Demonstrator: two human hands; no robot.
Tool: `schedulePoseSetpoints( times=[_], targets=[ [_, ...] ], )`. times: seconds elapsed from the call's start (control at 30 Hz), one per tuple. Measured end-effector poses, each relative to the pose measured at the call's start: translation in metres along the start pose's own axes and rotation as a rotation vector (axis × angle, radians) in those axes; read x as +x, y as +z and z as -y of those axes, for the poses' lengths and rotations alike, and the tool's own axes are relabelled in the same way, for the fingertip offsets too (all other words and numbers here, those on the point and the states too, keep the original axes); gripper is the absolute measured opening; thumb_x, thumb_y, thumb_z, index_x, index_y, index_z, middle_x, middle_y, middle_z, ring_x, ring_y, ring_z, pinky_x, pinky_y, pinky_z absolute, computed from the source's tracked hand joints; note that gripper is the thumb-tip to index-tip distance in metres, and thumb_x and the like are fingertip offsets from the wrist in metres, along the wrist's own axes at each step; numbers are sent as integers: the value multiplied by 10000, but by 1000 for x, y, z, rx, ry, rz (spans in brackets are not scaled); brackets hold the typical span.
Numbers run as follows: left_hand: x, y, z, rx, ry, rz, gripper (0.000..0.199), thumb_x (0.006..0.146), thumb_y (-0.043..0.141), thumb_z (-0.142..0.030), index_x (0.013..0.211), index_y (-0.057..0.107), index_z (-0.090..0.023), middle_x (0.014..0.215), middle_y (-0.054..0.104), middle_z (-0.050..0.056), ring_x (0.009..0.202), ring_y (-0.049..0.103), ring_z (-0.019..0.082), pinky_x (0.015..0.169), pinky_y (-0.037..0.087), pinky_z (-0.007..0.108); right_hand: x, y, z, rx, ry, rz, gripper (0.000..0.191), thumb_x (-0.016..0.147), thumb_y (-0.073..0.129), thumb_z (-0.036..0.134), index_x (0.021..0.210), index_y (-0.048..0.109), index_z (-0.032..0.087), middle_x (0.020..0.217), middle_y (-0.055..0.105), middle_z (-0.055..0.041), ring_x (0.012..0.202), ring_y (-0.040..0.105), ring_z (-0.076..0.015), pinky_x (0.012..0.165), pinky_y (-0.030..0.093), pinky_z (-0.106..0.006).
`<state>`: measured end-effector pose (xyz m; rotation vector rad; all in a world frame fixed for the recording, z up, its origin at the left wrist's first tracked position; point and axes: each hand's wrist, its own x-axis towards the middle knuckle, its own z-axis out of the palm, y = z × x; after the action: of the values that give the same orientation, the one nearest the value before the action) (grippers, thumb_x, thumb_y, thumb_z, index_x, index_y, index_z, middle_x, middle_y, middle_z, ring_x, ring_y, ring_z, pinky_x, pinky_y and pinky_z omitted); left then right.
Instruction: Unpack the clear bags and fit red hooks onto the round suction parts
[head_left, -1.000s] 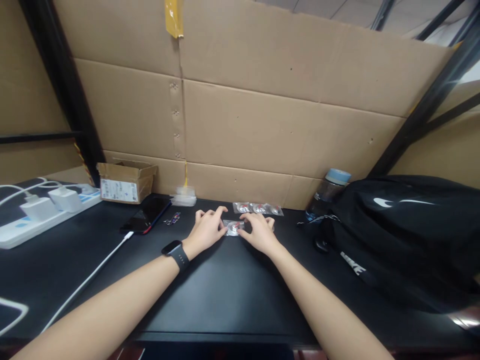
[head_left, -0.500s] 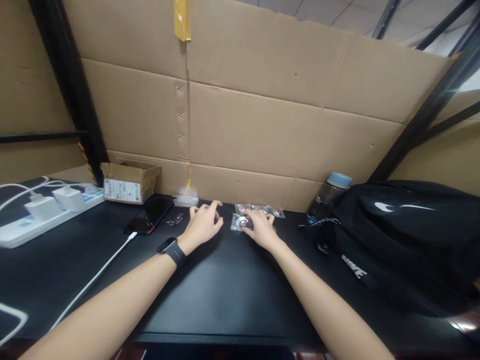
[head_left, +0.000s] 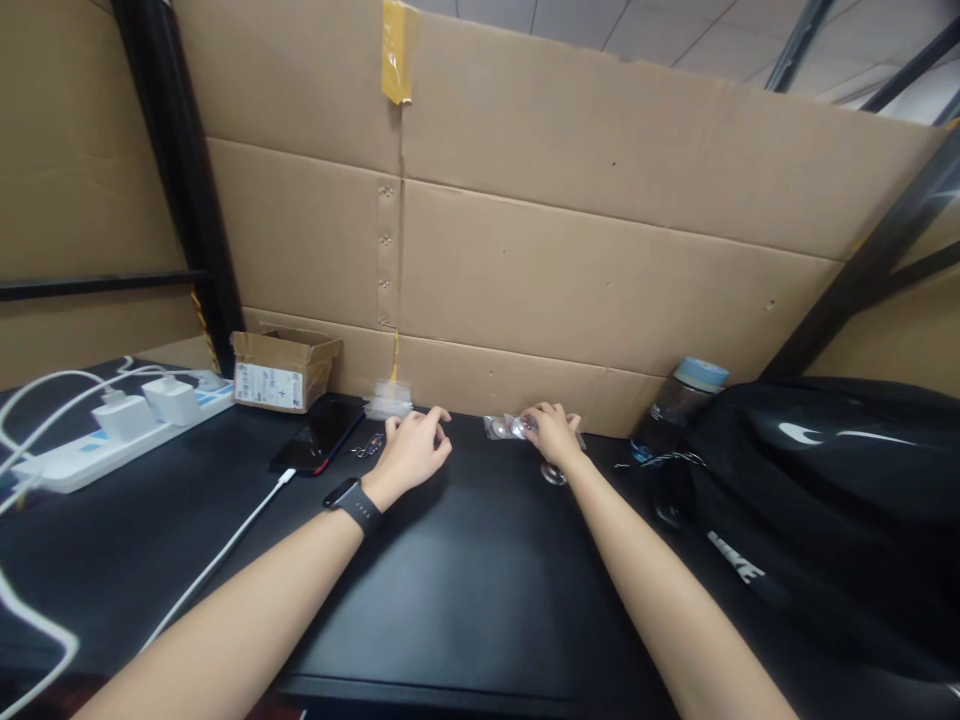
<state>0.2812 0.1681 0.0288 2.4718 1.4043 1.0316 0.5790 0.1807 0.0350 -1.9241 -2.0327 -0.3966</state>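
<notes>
My left hand (head_left: 417, 445), with a dark watch (head_left: 352, 500) on its wrist, rests on the black table with its fingers loosely curled and apart, holding nothing. Just left of it lies a small colourful trinket (head_left: 369, 446), and a stack of clear plastic pieces (head_left: 388, 400) stands behind. My right hand (head_left: 551, 432) bends over a row of small clear packets (head_left: 499, 428) with round shiny pieces inside. Its thumb and fingers close on a packet at the row's middle; the fingers partly hide it. A round shiny piece (head_left: 553, 474) shows beside the right wrist.
On the left are a phone (head_left: 319, 437) with a white cable, an open cardboard box (head_left: 283, 370) and a power strip (head_left: 82, 455) with plugs. To the right stand a bottle (head_left: 679, 405) and a black backpack (head_left: 825, 500). A cardboard wall (head_left: 540, 270) closes the back.
My right hand has moved back and slightly right, onto the row of packets. The round piece it was at now shows nearer, by the wrist. My left hand stays put; the view has shifted slightly.
</notes>
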Motion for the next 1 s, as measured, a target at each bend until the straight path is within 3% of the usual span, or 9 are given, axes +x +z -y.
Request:
schedulePoseSetpoints(
  times=[0.2, 0.37, 0.5, 0.7, 0.83, 1.0],
  targets=[
    [4, -8, 15, 104, 90, 81, 149, 830, 572, -247, 964, 635, -261, 1033, 711, 47, 1075, 557, 286, 916, 324, 447, -30, -6, -2, -5, 24, 8, 280, 883, 611, 313, 1161, 634, 290, 1241, 586, -89, 1161, 468, -302, 917, 310, -464],
    [7, -14, 31, 125, 209, 241, 188, 820, 608, -270, 990, 688, -274, 1067, 686, 60, 1082, 571, 289, 904, 375, 416, -70, -29, -5, 5, -30, 118, 352, 923, 556, 420, 1229, 606, 252, 1282, 602, -111, 1172, 531, -304, 896, 376, -421],
    [8, -16, 39, 119, 246, 293, 229, 775, 666, -284, 999, 713, -293, 1082, 680, 50, 1087, 583, 287, 909, 390, 401, -92, -33, 1, 23, -12, 176, 414, 967, 472, 439, 1326, 565, 254, 1350, 586, -121, 1158, 574, -301, 850, 427, -395],
    [6, -15, 36, 117, 236, 258, 165, 809, 644, -294, 938, 746, -289, 1023, 702, 52, 1021, 606, 263, 908, 407, 383, -93, -29, 15, -36, -3, 207, 427, 964, 450, 334, 1367, 552, 240, 1372, 586, -134, 1172, 574, -332, 866, 439, -433],
    [4, -11, 29, 116, 238, 213, 110, 833, 647, -310, 868, 749, -290, 975, 702, 48, 1005, 595, 261, 903, 389, 390, -91, -36, 9, -20, 11, 202, 389, 947, 464, 280, 1318, 575, 251, 1277, 647, -121, 1100, 621, -305, 805, 441, -384],
    [5, -8, 24, 133, 252, 198, 143, 855, 622, -285, 759, 725, -264, 909, 695, 45, 980, 586, 250, 899, 366, 386, -91, -40, 0, 0, 10, 209, 286, 981, 447, 335, 1200, 620, 272, 1157, 702, -90, 1053, 646, -287, 760, 420, -353]
  ],
)
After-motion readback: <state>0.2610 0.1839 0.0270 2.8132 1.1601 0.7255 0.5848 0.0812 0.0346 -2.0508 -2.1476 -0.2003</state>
